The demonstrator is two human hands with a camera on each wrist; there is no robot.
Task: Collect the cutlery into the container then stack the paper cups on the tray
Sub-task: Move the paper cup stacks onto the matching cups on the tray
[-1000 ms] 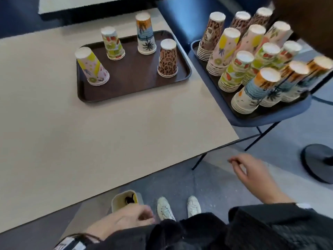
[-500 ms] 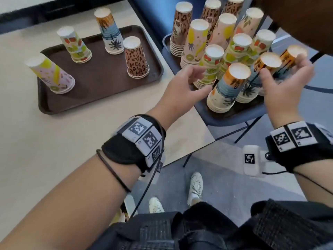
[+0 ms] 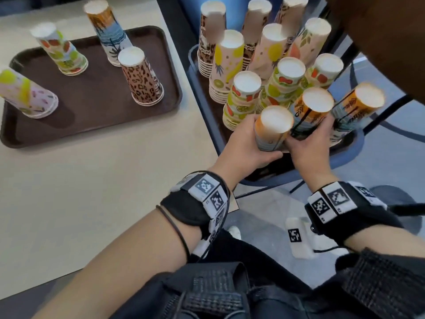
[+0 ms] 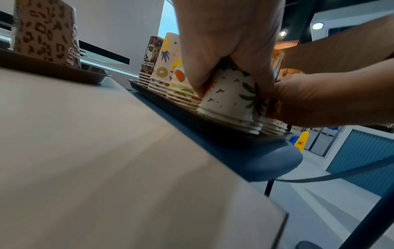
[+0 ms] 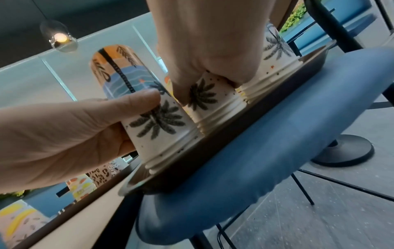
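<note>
Many stacks of upside-down paper cups stand on a dark tray (image 3: 205,104) on a blue chair seat (image 3: 345,157). My left hand (image 3: 253,139) grips the nearest orange palm-tree cup stack (image 3: 272,132), its fingers curled round the stack (image 4: 230,99). My right hand (image 3: 305,143) grips the neighbouring palm-tree stack (image 3: 310,111) from above (image 5: 204,99). Both stacks rest on the dark tray. On the table a brown tray (image 3: 92,116) holds a leopard cup stack (image 3: 142,81), a fruit one (image 3: 59,51), a palm one (image 3: 110,35) and a banana one (image 3: 25,95). No cutlery shows.
The beige table (image 3: 103,192) runs left of the chair, its corner near my left wrist. A third palm-tree stack (image 3: 358,104) stands right of my right hand. Fruit, banana and leopard stacks (image 3: 243,97) crowd the far side. A round black stand base (image 5: 343,150) sits on the floor.
Both hands rose from near my lap, reached over the chair's tray and closed round the two nearest palm-tree stacks. The head view has moved closer to the chair.
</note>
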